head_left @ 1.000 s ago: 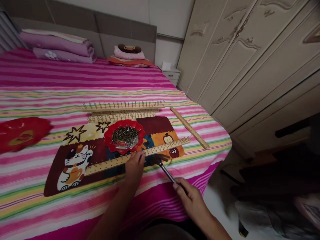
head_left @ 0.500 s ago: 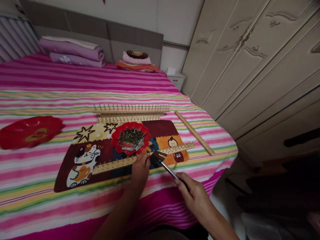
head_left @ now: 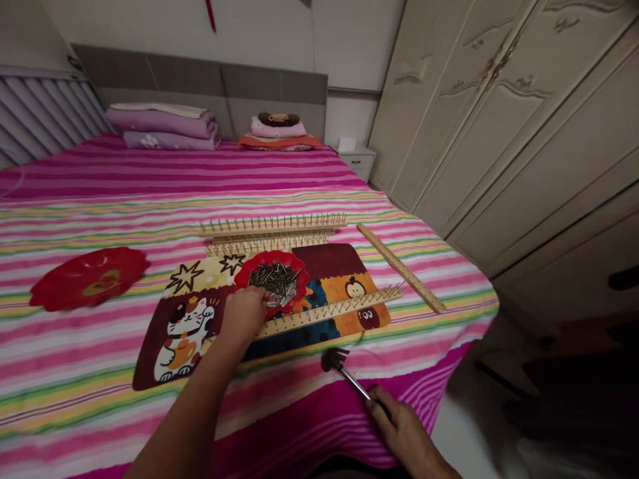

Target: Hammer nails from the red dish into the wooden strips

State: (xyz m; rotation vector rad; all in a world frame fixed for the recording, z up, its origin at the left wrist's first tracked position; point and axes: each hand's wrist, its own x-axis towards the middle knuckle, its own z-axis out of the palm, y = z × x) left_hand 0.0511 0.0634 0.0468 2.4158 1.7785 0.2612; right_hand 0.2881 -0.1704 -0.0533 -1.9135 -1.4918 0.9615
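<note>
Left hand [head_left: 244, 313]: fingertips drawn together over the nails [head_left: 274, 276], at the bowl [head_left: 303, 278]'s 8 o'clock side; whether a nail is pinched cannot be told.
Right hand [head_left: 402, 426]: closed around the hammer [head_left: 355, 384]'s handle; head toward 10–11 o'clock, near the mat [head_left: 319, 263]'s near edge.
Handling, as judged: best to lift one nail by its shank from the top of the heap, fingertips only, with light contact so the bowl does not slide or tip. Hammer best held low and off to the side, away from the other hand. Points can prick; tangled nails may come up in pairs.
Strip [head_left: 299, 319]: on the mat, at the bowl's 5–6 o'clock side, partly hidden by the left forearm. Long axis between 8–9 and 2–3 o'clock; nailed face up, nails upright or slightly tilted.
Outlying: nailed strips [head_left: 274, 229], bowl's 12 o'clock; bare strip [head_left: 402, 268], bowl's 3 o'clock, axis 10–11 to 4–5.
</note>
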